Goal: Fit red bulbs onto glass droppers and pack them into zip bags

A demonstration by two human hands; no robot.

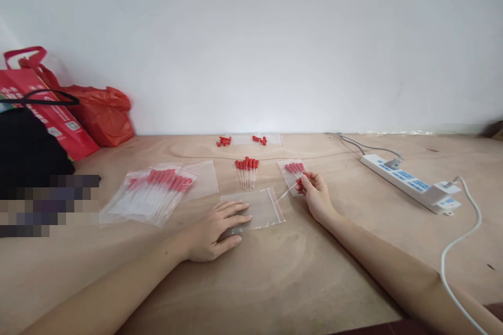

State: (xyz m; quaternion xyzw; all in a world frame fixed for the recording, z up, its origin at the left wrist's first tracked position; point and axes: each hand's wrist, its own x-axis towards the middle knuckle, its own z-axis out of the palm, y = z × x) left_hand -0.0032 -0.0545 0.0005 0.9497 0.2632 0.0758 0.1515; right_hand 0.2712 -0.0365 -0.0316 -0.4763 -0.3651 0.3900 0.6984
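My left hand (218, 227) lies with spread fingers on a clear zip bag (261, 208), its mouth facing right. Between thumb and fingers of my right hand (314, 193) is a glass dropper (288, 192), pinched at its red rubber bulb. The dropper's thin tip points left and reaches the bag's mouth. Just beyond the bag lies a small fan of red-bulbed droppers (247, 171). Partly behind my right hand is another zip bag (291, 170) with several red-bulbed droppers in it. To the left, filled dropper bags (153, 193) lie in an overlapping pile.
Loose red bulbs (223, 141) and a flat clear bag (243, 139) lie near the wall. A white power strip (408, 180) with a plugged-in adapter and white cable (444, 256) is on the right. Red bags (98, 115) and a black item (31, 152) stand at the left.
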